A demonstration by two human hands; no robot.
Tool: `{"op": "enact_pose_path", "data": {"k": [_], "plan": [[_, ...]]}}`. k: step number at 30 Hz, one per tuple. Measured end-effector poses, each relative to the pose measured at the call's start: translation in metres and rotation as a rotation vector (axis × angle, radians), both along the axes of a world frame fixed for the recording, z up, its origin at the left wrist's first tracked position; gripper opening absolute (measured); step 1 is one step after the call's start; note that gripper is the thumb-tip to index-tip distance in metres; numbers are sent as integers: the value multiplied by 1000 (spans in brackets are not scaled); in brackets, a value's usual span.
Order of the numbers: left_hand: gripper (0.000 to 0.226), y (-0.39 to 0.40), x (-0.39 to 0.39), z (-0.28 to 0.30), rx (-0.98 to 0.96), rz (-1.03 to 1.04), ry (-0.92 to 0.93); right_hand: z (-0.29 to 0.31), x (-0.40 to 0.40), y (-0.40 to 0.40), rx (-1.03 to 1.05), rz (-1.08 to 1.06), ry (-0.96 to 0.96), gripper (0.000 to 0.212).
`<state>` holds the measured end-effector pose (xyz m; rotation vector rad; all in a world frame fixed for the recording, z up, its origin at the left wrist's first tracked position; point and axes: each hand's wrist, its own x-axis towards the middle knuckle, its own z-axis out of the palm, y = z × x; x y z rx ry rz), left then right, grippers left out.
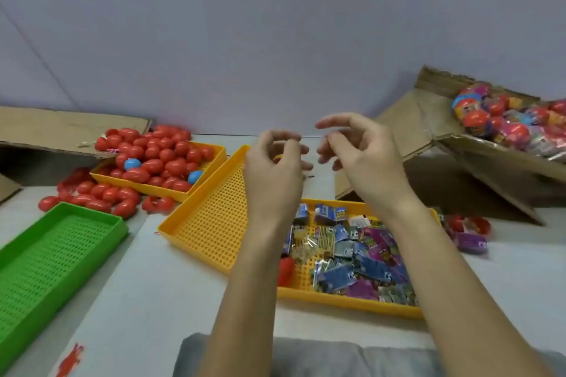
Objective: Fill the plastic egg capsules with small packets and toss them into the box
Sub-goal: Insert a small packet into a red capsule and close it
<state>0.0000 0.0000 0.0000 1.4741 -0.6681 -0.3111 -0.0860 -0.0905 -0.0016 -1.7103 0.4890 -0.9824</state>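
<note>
Both hands raised over the trays, nothing clearly held.

The left hand [274, 162] is curled, its contents hidden; the right hand [360, 156] hangs loose and released. Packets [361, 257] lie at 5 o'clock, red egg capsules [159, 159] at 10, the box [444, 131] at 2.

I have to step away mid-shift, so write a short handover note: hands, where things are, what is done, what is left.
Left hand: raised over the table, fingers curled; something small and yellow shows behind them, too blurred to tell if it is held.
Right hand: raised beside it, fingers loosely curled, nothing seen in it.
Empty red capsules heap in the far yellow tray and spill onto the table.
Packets lie in the near yellow tray.
Done: filled eggs lie in the cardboard box on the right.
Left: many capsules to fill and toss.
</note>
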Motion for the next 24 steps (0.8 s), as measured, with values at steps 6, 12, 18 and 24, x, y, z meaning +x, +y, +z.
{"op": "enact_pose_path", "data": {"k": [6, 12, 18, 24], "plan": [[20, 3, 23, -46, 51, 0, -51, -19, -17, -22, 94, 192, 106, 20], [21, -1, 24, -58, 135, -73, -141, -14, -32, -16, -19, 149, 273, 14], [42, 12, 39, -51, 188, -115, -312, -37, -36, 25, -359, 147, 588, 5], [38, 14, 42, -50, 155, -74, -342, -64, -9, 55, -587, 424, 830, 44]]}}
